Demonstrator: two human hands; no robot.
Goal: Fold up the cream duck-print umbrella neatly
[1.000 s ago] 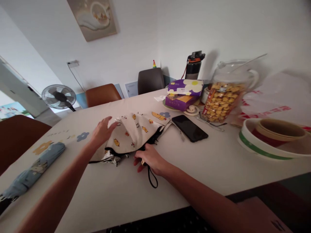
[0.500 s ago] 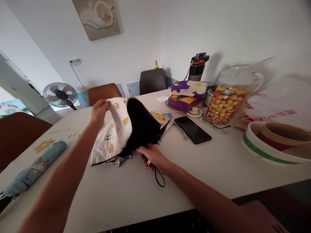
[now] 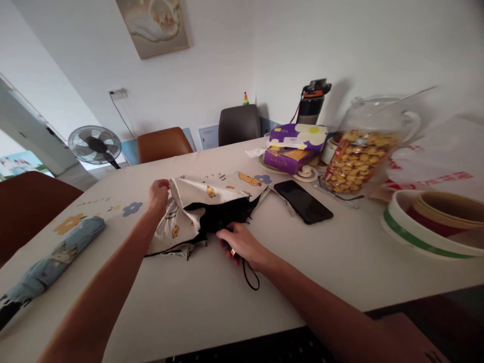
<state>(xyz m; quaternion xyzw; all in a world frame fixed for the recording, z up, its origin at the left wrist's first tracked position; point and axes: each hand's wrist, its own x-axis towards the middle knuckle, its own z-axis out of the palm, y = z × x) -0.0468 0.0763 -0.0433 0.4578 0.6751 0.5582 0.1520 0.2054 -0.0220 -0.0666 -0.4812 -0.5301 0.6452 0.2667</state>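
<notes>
A white umbrella (image 3: 212,194) with yellow cartoon prints and a black lining lies loosely folded on the table, its canopy slack and partly open toward me. My left hand (image 3: 159,195) pinches the canopy cloth at its far left side. Wrapped round the umbrella's dark handle is my right hand (image 3: 242,244), close to the canopy's open edge; a black wrist strap (image 3: 251,275) hangs from the handle's end. The umbrella's shaft and most ribs are hidden inside the dark folds.
A folded blue umbrella (image 3: 56,259) lies at the left. To the right are a black phone (image 3: 303,201), glasses (image 3: 342,197), purple tissue packs (image 3: 291,151), a snack-filled jug (image 3: 359,156), a bottle (image 3: 313,103), tape rolls (image 3: 427,237) and a plastic bag (image 3: 442,161).
My left hand has lowered the raised canopy cloth, so the flap now lies flatter over the black lining. My right hand keeps hold of the handle in nearly the same place.
</notes>
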